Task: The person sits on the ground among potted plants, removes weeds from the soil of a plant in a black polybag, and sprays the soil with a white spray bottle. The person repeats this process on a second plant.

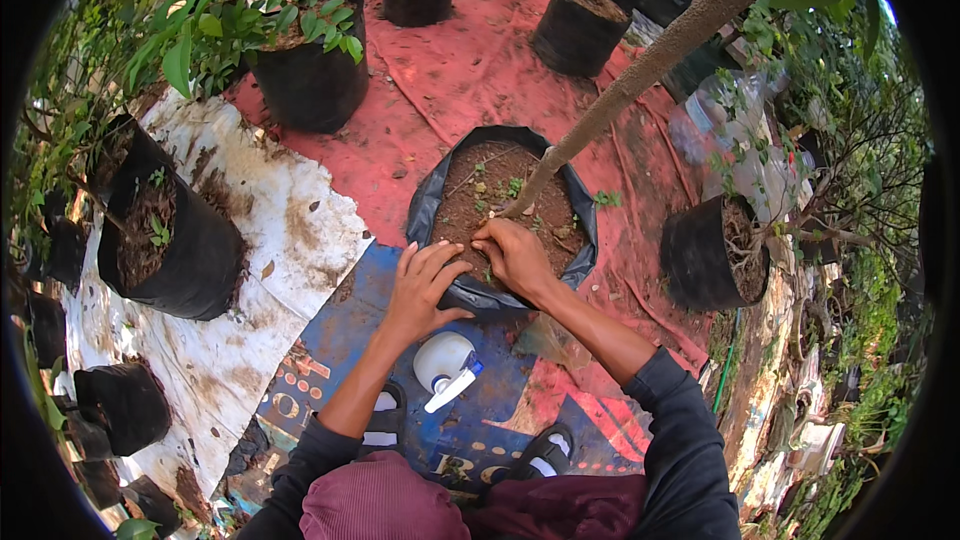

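Note:
A black plastic grow bag (427,202) full of reddish-brown soil (480,169) stands before me. From the soil a slender tree trunk (600,105) leans up to the right. My right hand (517,255) is over the soil by the trunk's base, thumb and fingertips pinched together; whether anything is between them is hidden. On the bag's near-left rim lies my left hand (427,285), its fingers spread and holding nothing. Small green weeds (514,186) dot the soil. Just below the bag is a white spray bottle (442,364) with a blue-and-white trigger head.
Potted plants in black bags stand around: one at upper left (311,82), one at upper right (577,34), one on the right (705,255), and a tilted one on the left (187,247). Beneath are red sheeting (420,82), a dirty white sheet (277,270) and a blue printed banner (352,300). Clear plastic bottles (712,112) lie at right.

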A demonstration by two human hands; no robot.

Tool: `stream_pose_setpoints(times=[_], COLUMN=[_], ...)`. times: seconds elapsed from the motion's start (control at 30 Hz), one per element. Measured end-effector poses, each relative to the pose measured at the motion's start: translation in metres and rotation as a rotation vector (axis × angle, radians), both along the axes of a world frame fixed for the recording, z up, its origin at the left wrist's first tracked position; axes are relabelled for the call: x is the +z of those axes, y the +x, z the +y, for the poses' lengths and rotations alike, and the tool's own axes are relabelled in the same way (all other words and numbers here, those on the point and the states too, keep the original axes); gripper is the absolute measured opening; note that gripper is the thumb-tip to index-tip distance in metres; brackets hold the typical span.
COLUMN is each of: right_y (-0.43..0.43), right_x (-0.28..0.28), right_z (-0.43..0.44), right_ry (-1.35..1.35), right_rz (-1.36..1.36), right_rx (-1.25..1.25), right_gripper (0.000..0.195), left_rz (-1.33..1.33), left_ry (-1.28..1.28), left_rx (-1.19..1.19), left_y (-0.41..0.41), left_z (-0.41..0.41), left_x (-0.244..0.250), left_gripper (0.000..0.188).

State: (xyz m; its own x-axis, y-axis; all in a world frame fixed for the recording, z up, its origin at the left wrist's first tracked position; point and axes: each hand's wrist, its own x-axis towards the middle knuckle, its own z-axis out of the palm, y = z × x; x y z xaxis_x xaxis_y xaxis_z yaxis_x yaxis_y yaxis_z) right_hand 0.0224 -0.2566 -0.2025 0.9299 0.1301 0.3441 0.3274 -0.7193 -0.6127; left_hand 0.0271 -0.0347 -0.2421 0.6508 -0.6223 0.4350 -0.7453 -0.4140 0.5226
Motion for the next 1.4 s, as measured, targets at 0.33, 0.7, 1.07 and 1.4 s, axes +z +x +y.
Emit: stream_pose_setpoints(times=[0.33,0.7,1.07,1.4], right_y=[-0.008,-0.006,-0.004,-0.007], right_x=[0.014,0.003,0.003,0.014], right_z=[-0.003,0.003,0.009,0.003], right_ry=[-0.01,-0.07,0.024,-0.025], right_rz=[0.123,-0.055,-0.035,0.123], right_rx=[0.036,0.015,-0.048,-0.009], right_gripper=[0.012,0.013,0.011,0.012], left_rz=[-0.017,0.001,-0.045,-0.011], left_ry=[0.001,0.011,0.013,0.012], left_rx=[0.009,0.0,0.011,0.001], left_y=[0.0,-0.002,0.001,-0.001], left_z=[0.0,0.001,0.001,0.0], left_x=[-0.004,0.001,-0.002,0.001], left_gripper=[0.081,0.081,0.081,0.081])
